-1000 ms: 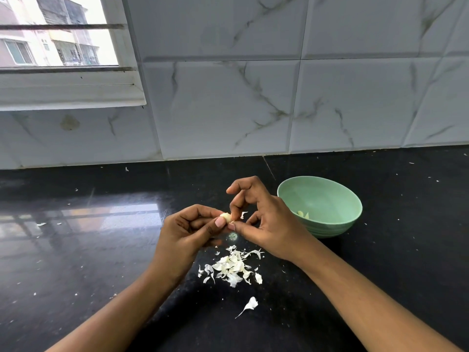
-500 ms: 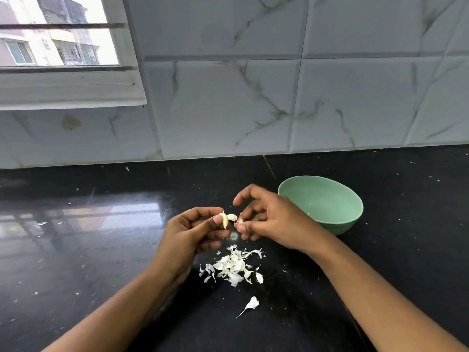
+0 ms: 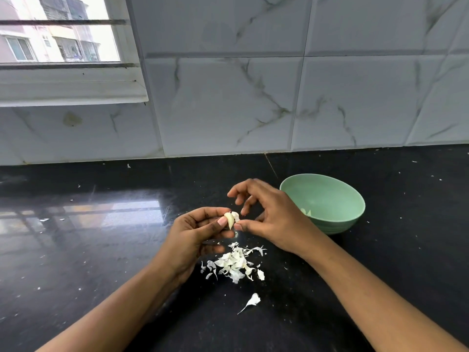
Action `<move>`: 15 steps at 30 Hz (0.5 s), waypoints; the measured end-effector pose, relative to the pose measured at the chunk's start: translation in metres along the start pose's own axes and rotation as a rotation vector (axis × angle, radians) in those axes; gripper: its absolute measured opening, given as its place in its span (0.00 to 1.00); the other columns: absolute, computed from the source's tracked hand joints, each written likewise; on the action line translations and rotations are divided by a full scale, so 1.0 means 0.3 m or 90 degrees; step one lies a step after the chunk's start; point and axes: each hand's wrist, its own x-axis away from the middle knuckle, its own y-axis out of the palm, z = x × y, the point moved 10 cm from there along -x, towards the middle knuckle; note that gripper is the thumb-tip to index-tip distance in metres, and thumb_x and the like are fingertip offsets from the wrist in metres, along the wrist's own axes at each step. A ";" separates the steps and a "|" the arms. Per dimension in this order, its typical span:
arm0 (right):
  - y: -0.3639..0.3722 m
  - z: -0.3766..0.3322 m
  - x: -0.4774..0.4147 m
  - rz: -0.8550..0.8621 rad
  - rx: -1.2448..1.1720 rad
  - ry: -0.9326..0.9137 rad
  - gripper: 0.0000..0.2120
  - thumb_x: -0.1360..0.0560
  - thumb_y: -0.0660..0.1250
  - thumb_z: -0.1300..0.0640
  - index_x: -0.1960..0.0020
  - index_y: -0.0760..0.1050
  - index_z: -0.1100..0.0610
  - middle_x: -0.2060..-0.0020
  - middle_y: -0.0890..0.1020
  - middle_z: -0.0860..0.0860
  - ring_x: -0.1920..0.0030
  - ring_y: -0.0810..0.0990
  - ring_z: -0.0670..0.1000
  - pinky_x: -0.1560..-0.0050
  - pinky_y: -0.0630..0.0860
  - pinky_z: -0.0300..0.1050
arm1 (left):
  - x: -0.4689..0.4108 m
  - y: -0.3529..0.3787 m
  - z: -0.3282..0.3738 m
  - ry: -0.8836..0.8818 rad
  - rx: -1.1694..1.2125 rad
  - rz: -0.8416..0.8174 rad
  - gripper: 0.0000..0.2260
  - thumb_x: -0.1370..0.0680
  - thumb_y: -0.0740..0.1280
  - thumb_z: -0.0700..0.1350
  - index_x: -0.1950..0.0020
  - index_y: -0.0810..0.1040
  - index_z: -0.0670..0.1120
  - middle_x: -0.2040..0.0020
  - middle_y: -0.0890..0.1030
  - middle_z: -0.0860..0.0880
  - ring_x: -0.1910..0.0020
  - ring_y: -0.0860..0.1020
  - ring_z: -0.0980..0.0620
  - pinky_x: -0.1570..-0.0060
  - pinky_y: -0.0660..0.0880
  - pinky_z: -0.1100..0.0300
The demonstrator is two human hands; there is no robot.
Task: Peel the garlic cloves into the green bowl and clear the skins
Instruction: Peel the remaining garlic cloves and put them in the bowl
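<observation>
A pale, partly peeled garlic clove [image 3: 230, 220] is held in the air just left of the pale green round bowl [image 3: 341, 223], above the counter. The left hand [image 3: 195, 235] grips it, thumb pressed on its near face and curled fingers behind. A loose flap of papery skin [image 3: 236, 215] stands off the clove on the side towards the bowl.

The right hand [image 3: 275, 219], between clove and bowl, has its thumb tip at the clove's lower end, with the other fingers bent and fanned above it. We cannot tell whether it has hold of the flap or only touches it.

Inside the bowl, against its near wall, we see a few pale peeled pieces [image 3: 306, 212], partly hidden by the right hand. A heap of white garlic skins [image 3: 234, 262] lies on the polished black stone counter [image 3: 101, 250], left of the bowl and nearer to us, directly below the hands. One single curled skin [image 3: 253, 300] lies apart from the heap, nearer to us again.

Small white flecks dot the counter all round the bowl. Behind the bowl rises a wall of grey-white marble-look tiles [image 3: 253, 97], and far to its left, higher up, a white-framed window [image 3: 76, 85].
</observation>
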 end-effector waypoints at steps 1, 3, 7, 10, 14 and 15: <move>-0.012 0.003 0.000 0.016 -0.001 0.004 0.20 0.34 0.77 0.61 0.48 0.73 0.51 0.60 0.76 0.45 0.62 0.77 0.47 0.64 0.76 0.37 | 0.000 -0.002 0.003 0.004 -0.001 0.005 0.10 0.32 0.69 0.41 0.52 0.81 0.42 0.61 0.84 0.45 0.66 0.82 0.54 0.74 0.76 0.64; -0.019 0.020 -0.001 0.005 -0.015 0.025 0.17 0.34 0.77 0.62 0.52 0.73 0.52 0.65 0.77 0.47 0.66 0.76 0.47 0.65 0.76 0.39 | -0.002 -0.008 0.007 0.012 -0.006 0.016 0.10 0.32 0.69 0.41 0.52 0.81 0.42 0.61 0.84 0.46 0.67 0.82 0.54 0.74 0.76 0.64; 0.021 0.048 0.005 -0.101 0.003 0.053 0.11 0.31 0.73 0.67 0.54 0.75 0.56 0.63 0.82 0.49 0.61 0.81 0.45 0.56 0.79 0.40 | -0.003 -0.012 0.009 0.015 -0.027 0.019 0.08 0.29 0.68 0.38 0.51 0.81 0.42 0.61 0.84 0.46 0.66 0.82 0.54 0.73 0.76 0.64; 0.028 0.058 0.008 -0.126 0.004 0.065 0.11 0.27 0.68 0.69 0.50 0.76 0.56 0.58 0.83 0.48 0.57 0.82 0.44 0.54 0.79 0.39 | 0.001 -0.006 0.008 0.014 -0.038 0.012 0.06 0.27 0.67 0.37 0.51 0.81 0.42 0.62 0.84 0.47 0.66 0.82 0.54 0.73 0.76 0.64; 0.000 0.027 0.001 -0.076 0.007 0.035 0.13 0.28 0.70 0.64 0.47 0.75 0.52 0.52 0.80 0.42 0.51 0.80 0.41 0.54 0.78 0.36 | 0.005 -0.003 0.007 0.010 -0.038 0.009 0.08 0.30 0.69 0.40 0.51 0.81 0.43 0.62 0.84 0.48 0.65 0.83 0.54 0.72 0.77 0.63; 0.008 0.020 0.001 -0.072 -0.019 0.033 0.15 0.29 0.72 0.64 0.46 0.74 0.51 0.51 0.80 0.42 0.51 0.80 0.42 0.55 0.79 0.38 | 0.006 -0.002 0.007 0.009 -0.037 0.009 0.09 0.31 0.69 0.41 0.51 0.81 0.43 0.61 0.84 0.47 0.65 0.83 0.54 0.71 0.78 0.63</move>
